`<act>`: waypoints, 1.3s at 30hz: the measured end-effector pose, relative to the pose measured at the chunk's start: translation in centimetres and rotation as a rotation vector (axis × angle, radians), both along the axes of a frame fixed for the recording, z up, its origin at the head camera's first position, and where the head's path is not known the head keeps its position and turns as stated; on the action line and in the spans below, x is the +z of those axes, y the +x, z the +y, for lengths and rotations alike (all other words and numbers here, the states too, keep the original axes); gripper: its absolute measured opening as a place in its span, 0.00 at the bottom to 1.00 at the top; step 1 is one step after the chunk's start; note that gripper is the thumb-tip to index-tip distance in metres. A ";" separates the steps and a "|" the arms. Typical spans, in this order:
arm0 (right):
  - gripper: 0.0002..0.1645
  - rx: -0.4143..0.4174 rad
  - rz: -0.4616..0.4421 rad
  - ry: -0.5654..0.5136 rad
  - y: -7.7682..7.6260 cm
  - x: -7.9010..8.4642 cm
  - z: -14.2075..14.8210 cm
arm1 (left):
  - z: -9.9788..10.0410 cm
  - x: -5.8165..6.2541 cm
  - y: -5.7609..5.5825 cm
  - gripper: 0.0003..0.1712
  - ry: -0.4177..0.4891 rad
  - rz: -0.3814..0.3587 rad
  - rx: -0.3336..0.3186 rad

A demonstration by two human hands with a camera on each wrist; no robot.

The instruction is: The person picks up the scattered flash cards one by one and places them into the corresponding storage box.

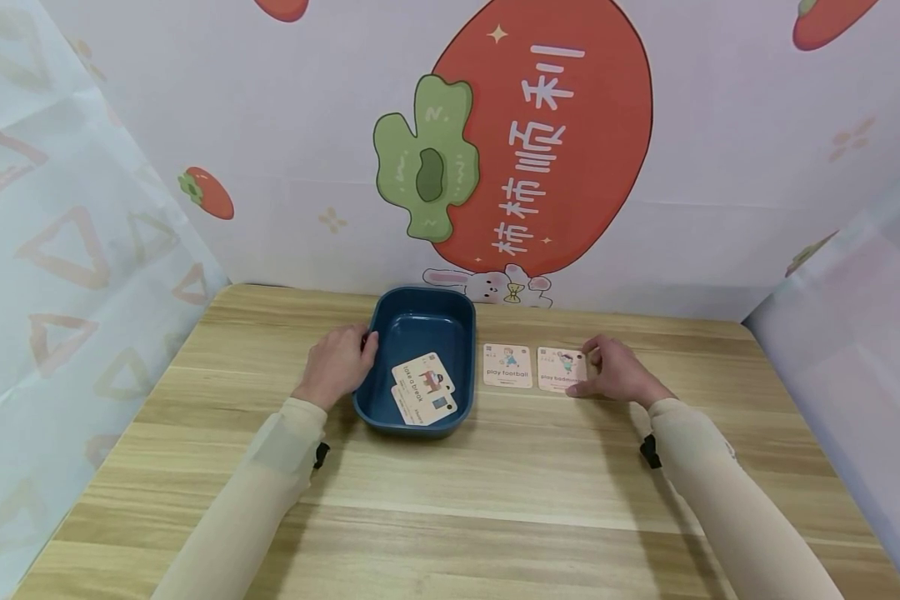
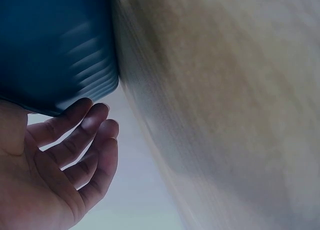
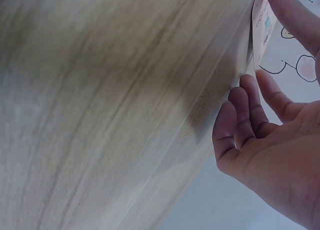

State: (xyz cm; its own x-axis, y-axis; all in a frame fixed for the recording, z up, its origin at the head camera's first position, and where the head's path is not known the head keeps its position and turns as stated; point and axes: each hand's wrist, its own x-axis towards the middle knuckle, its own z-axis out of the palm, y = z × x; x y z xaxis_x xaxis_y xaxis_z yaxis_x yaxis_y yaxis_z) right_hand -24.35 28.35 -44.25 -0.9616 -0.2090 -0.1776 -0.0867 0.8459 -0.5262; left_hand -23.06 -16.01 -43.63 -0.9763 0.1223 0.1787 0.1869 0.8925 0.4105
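Head view: blue bin (image 1: 412, 431), side rim gripped between left hand's (image 1: 337, 362) thumb and curled fingers; upper card (image 1: 423, 377) inside, partly covering lower card (image 1: 441, 410). Badminton card (image 1: 557, 368), pinched between right hand's (image 1: 621, 372) thumb and forefinger, caption's end blurred. Football card (image 1: 507, 367), just beyond, left of those fingertips. Left wrist view: bin cut off.

We are at a makeshift screened-off workspace: printed white sheets (image 1: 292, 108), one bearing a large orange-red cartoon persimmon (image 1: 592, 150), line three sides of a pale wood-grain table (image 1: 495, 525).
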 end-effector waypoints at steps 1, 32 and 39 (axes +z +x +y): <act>0.47 -0.009 -0.005 -0.011 0.0 0.0 0.0 | 0.0 0.0 0.0 0.20 0.000 0.000 0.000; 0.31 -0.050 0.061 -0.149 1.0 0.5 0.8 | 0.0 -0.1 0.1 0.23 -0.019 0.012 -0.003; 0.24 -0.058 0.041 -0.168 1.0 1.0 0.9 | 0.1 -0.1 0.1 0.23 -0.021 0.007 0.001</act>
State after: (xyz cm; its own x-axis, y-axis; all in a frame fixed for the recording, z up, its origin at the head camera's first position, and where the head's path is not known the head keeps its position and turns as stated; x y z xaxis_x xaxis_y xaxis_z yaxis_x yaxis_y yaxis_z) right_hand -23.37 29.29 -43.30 -0.9787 -0.1760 -0.1056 -0.0641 0.7507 -0.6575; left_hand -22.98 -15.96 -43.69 -0.9752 0.1248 0.1828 0.1885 0.9011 0.3906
